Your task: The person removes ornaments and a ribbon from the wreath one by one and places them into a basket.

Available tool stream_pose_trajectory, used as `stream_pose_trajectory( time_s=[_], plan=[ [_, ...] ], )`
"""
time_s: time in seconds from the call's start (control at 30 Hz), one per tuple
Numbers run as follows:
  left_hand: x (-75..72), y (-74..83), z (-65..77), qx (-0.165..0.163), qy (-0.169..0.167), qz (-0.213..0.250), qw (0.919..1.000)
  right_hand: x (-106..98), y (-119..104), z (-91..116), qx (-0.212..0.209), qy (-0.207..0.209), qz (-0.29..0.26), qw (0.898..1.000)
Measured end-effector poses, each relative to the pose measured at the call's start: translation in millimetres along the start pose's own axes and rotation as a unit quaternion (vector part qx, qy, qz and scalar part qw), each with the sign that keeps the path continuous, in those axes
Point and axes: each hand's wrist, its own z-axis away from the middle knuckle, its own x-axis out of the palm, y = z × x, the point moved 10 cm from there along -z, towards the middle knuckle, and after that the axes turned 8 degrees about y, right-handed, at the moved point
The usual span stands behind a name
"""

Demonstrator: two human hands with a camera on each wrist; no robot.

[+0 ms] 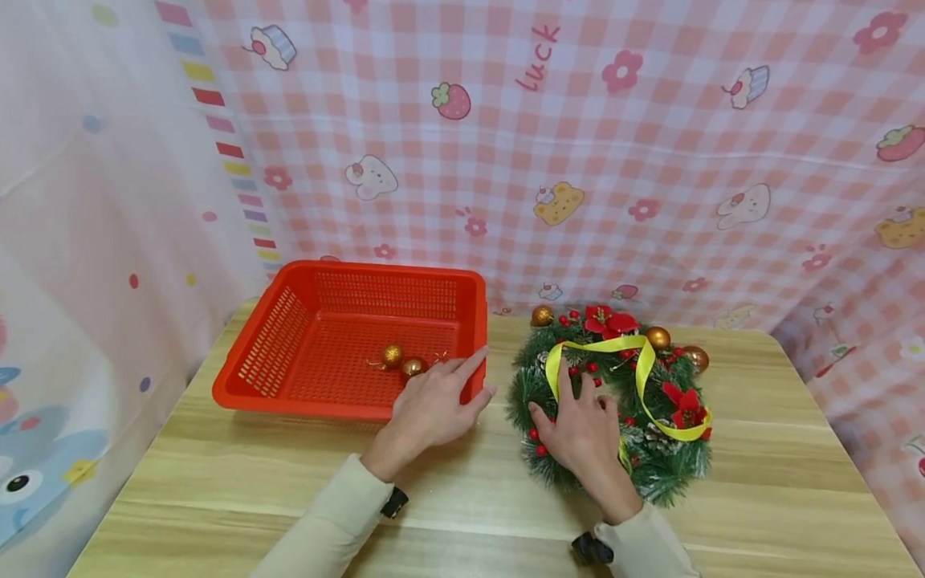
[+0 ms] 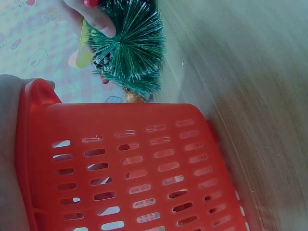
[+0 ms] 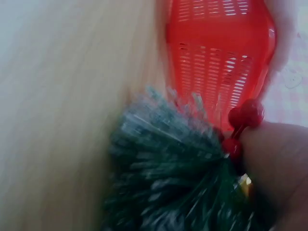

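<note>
My left hand [image 1: 432,405] lies over the front right corner of a red plastic basket [image 1: 303,408], fingers stretched over its rim. Two gold ball ornaments [image 1: 392,356] sit inside the basket, close to that hand; its fingers partly hide one. On the left part of a green Christmas wreath [image 1: 668,474] rests my right hand [image 1: 584,429], with the index finger reaching forward and the thumb out to the side. A yellow ribbon [image 1: 621,344] loops loosely over the wreath and passes by the right fingertips. Red berries [image 3: 252,113] show beside the right hand in the right wrist view.
The wreath carries red flowers [image 1: 610,321], pine cones and several gold balls [image 1: 658,337]. Everything stands on a wooden table [image 1: 780,482]. A pink checked cloth [image 1: 650,160] hangs behind it, and a pale printed cloth [image 1: 72,241] hangs on the left.
</note>
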Motion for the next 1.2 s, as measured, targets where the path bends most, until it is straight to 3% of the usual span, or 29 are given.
stream_pose_trajectory(
  time_s=[0.63, 0.87, 1.2],
  plan=[
    [-0.7, 0.9, 0.3, 0.002, 0.002, 0.007, 1.0, -5, 8, 24, -0.125, -0.001, 0.004, 0.992],
    [-1.8, 1.7, -0.3, 0.007, 0.005, 0.008, 0.9999, -12, 12, 36, -0.192, 0.007, -0.005, 0.981],
    [-0.7, 1.7, 1.1, 0.006, 0.005, 0.004, 1.0, -18, 24, 50, -0.293, -0.003, -0.023, 0.956]
  ],
)
